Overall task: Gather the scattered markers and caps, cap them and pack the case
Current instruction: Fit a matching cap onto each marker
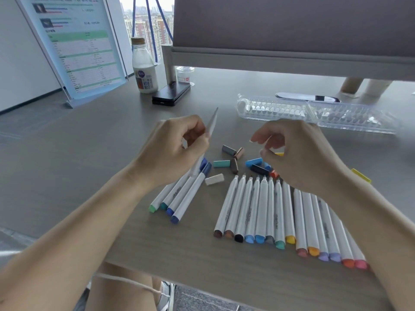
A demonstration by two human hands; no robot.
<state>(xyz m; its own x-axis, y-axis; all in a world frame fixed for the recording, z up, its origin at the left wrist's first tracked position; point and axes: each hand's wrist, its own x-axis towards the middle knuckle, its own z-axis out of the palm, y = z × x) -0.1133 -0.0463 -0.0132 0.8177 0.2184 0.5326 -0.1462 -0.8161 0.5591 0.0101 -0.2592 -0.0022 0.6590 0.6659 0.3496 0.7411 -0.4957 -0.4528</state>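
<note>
Step in hand: capping. L hand (177,151) grips one uncapped marker (213,122), fingers curled round the barrel, tip pointing up and away. R hand (301,156) hovers over the loose caps (233,162) with thumb and forefinger apart and nothing seen between them, so it reads as released and mid-reach.

Four capped markers (179,196) lie side by side under the L wrist. A long row of uncapped markers (253,205) lies tips-away at centre and runs on under the R forearm. The clear case (318,112) lies open at the far R of the desk (89,135), well apart from the markers, with no markers seen in it. Most of the job is left.

Next move, as judged: pinch the cap matching the held marker's colour and push it on. That colour end is hidden by the hand, so which cap can't be told. A white cap (214,179) lies just beside the capped four.

Room: the row's colour ends sit near the desk's front edge, esp. under the R arm, so a sweep of the arm could roll some off. There is open desk to the L. A bottle (143,66) and a black box (171,93) stand far back, out of the way.
</note>
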